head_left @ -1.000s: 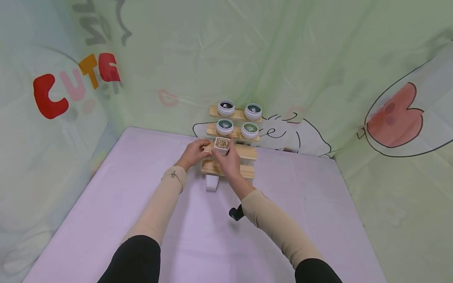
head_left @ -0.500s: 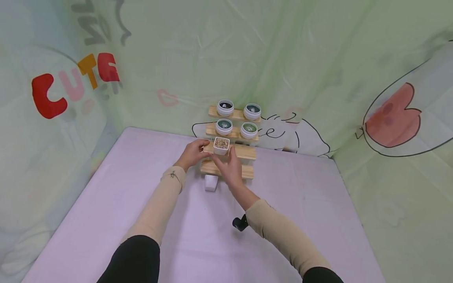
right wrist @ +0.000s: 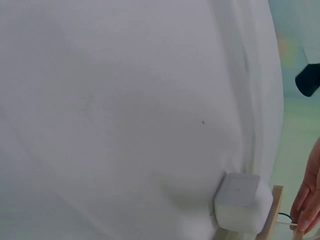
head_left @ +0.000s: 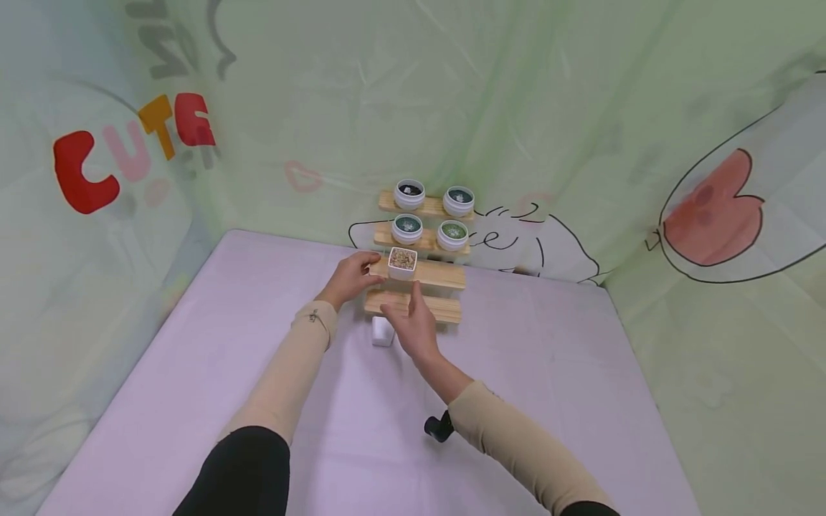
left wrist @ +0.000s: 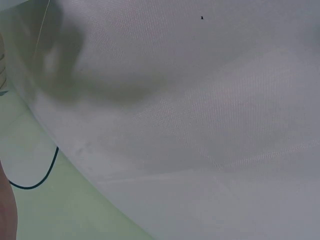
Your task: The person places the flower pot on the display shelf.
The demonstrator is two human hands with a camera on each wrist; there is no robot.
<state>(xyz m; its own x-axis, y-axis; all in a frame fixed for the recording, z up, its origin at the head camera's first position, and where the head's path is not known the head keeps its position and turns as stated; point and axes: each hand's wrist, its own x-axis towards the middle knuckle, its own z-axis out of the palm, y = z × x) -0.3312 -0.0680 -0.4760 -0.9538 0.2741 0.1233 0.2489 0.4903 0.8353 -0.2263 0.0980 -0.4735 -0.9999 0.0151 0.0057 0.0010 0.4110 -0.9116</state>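
A stepped wooden shelf stand (head_left: 441,274) is at the far side of the table. On its third tier from the top, at the left, sits a small square white pot (head_left: 403,271) filled with tan granules. My left hand (head_left: 350,278) holds the left end of that tier between thumb and fingers; its fingertips also show at the right edge of the right wrist view. Just in front of the pot, my right hand (head_left: 416,326) is apart from it, thumb and fingers spread, holding nothing. Another white pot (right wrist: 242,202) lies on the table before the lowest tier, partly behind the right hand.
On the upper two tiers stand several round white pots, among them one with green filling (head_left: 453,235). A lilac cloth (head_left: 548,401) covers the table. Printed curtains (head_left: 516,107) rise behind and beside it. A black object (head_left: 439,428) shows by the right sleeve.
My right hand has let go of the granule-filled pot and drawn back toward me, leaving it on the third tier. The left hand has stayed at the shelf's left end.
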